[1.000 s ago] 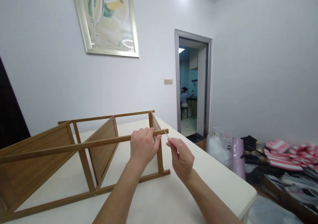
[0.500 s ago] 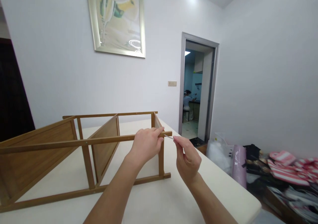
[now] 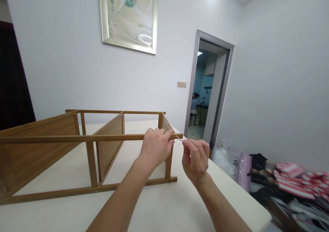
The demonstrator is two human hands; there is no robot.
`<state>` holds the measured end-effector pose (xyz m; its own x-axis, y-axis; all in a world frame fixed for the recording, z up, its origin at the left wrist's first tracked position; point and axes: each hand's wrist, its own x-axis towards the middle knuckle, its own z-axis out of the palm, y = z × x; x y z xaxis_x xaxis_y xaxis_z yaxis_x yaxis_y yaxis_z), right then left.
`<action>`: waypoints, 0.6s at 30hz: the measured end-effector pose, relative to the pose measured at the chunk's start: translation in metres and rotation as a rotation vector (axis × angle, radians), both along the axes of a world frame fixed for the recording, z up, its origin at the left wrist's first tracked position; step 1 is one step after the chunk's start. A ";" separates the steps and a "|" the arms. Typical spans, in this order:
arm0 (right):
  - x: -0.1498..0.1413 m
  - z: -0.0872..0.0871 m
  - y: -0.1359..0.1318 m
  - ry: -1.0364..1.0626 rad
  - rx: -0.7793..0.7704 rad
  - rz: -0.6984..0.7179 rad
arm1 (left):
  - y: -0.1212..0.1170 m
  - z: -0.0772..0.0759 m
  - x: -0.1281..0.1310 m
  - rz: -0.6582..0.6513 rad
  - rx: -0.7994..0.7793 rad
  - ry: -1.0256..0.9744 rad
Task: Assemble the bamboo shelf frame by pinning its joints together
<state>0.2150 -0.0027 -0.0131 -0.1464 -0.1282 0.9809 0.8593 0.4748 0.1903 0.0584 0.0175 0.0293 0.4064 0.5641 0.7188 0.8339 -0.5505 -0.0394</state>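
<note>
A brown wooden shelf frame [image 3: 110, 137] lies on its side on a white table [image 3: 154, 211], its panels standing upright. My left hand [image 3: 156, 143] is closed round the upper front rail close to its right end, thumb below and fingers on top. Just right of it, my right hand [image 3: 195, 158] pinches a thin metal hex key [image 3: 179, 138] between thumb and fingertips. The key's far tip meets the rail at a small fastener near its end. Most of the key is hidden in my fingers.
To the right of the table, a pink roll [image 3: 243, 172], a clear plastic bag [image 3: 224, 160] and striped red-and-white cloth [image 3: 290, 182] are piled up. Beyond the doorway [image 3: 197, 84] a person sits in another room. A framed picture [image 3: 130, 22] hangs on the wall.
My right hand has turned, and the key now slants more steeply down from the rail. The left hand keeps its hold. The whole view has shifted slightly.
</note>
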 end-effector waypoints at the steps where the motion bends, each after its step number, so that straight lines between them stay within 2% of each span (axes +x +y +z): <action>1: 0.000 -0.001 0.001 -0.001 -0.001 -0.001 | 0.000 0.000 0.000 -0.001 0.003 -0.003; 18: -0.003 -0.014 0.007 0.032 0.019 -0.017 | -0.004 -0.002 0.002 0.008 0.026 -0.023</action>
